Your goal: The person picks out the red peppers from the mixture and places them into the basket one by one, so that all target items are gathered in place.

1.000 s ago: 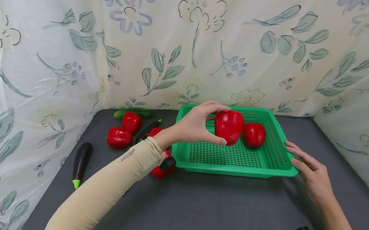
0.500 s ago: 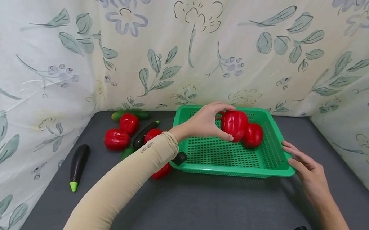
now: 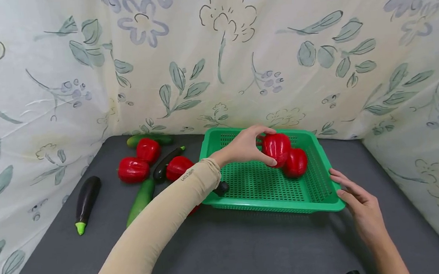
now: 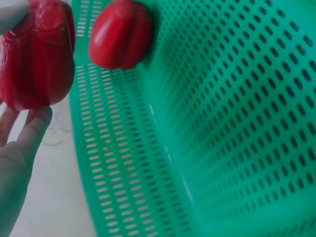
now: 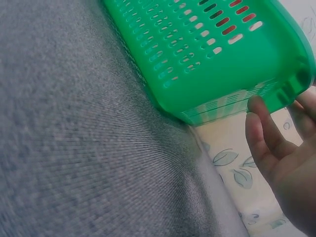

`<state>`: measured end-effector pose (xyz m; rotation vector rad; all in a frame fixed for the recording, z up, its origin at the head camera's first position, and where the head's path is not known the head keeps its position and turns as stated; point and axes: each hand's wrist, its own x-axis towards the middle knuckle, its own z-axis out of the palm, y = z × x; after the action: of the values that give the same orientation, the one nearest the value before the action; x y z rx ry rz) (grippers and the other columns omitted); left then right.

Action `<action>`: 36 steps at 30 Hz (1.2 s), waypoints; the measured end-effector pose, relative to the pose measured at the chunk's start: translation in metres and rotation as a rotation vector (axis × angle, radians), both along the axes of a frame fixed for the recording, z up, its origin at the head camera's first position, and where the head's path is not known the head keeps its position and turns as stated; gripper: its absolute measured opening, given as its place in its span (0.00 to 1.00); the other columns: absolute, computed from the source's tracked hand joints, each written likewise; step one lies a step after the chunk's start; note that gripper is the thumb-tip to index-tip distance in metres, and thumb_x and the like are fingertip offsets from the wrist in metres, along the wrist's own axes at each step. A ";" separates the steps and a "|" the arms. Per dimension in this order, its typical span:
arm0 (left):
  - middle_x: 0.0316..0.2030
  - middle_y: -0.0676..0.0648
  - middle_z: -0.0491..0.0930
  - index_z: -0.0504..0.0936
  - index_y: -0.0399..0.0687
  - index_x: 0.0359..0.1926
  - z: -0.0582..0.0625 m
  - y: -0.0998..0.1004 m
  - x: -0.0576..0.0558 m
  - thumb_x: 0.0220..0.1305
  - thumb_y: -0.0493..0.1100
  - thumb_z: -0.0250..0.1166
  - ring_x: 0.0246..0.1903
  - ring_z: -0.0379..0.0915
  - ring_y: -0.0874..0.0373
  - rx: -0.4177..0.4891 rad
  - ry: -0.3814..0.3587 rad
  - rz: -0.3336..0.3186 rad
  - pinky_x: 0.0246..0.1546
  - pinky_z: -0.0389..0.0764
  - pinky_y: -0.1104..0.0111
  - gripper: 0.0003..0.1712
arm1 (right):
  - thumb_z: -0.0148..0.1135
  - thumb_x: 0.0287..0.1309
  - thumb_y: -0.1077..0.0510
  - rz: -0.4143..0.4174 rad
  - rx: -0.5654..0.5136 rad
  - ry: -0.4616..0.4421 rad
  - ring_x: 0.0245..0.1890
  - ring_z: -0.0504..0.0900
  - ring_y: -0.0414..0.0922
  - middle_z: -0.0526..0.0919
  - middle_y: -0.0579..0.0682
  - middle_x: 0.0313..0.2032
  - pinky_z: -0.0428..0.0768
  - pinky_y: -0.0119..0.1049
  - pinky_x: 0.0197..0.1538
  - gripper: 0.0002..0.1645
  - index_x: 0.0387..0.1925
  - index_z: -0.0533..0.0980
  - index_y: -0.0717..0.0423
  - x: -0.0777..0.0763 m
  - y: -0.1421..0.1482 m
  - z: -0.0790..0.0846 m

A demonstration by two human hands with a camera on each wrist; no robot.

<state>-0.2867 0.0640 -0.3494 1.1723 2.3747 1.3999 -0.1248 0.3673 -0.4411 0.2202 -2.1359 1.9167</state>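
Left hand gripping red pepper, sleeve lettering too small to read

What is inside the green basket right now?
Two red peppers sit in the green basket: one red pepper gripped by the left hand, and a second red pepper touching it. Whether the gripped one rests on the floor is hidden.

Grey table bears green basket, peppers, eggplant.

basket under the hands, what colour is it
Green basket, perforated; clearest in the head view.
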 end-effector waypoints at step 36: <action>0.59 0.51 0.70 0.72 0.48 0.65 -0.050 0.022 -0.016 0.48 0.45 0.79 0.53 0.66 0.58 -0.094 -0.110 0.186 0.43 0.77 0.70 0.42 | 0.52 0.72 0.65 0.019 -0.005 -0.008 0.71 0.58 0.45 0.65 0.54 0.70 0.73 0.26 0.56 0.24 0.65 0.67 0.71 0.003 0.007 0.003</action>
<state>-0.3023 0.0855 -0.3997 0.8477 2.4941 1.3485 -0.1221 0.3740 -0.4386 0.2336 -2.1410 1.9365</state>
